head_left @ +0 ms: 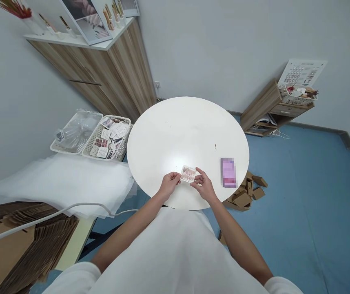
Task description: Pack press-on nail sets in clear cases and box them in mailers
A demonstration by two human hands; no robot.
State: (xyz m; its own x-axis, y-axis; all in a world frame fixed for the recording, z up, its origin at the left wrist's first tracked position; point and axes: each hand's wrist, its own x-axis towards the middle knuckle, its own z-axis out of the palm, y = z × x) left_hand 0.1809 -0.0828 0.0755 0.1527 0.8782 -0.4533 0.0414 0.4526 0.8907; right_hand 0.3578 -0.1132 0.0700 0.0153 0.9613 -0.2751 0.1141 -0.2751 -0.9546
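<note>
Between my hands, over the near part of a round white table (181, 126), is a small clear tray of press-on nails (188, 174), with pinkish nails in two rows. My left hand (171, 182) pinches the tray's left edge between thumb and fingers. On the other side, my right hand (203, 183) grips the right edge, thumb below and fingertips above. The tray is tilted slightly and its nails face up. To the right on the table lies a blurred pink-purple rectangular object (228, 172), apart from my right hand.
Left of the table, a white basket (126, 141) holds several packs of nails; another basket (55, 149) holds clear plastic. White sheets (71, 179) and flattened cardboard (40, 245) are nearer. Small cardboard boxes (242, 199) lie on the floor at right. A wooden cabinet (126, 69) stands behind.
</note>
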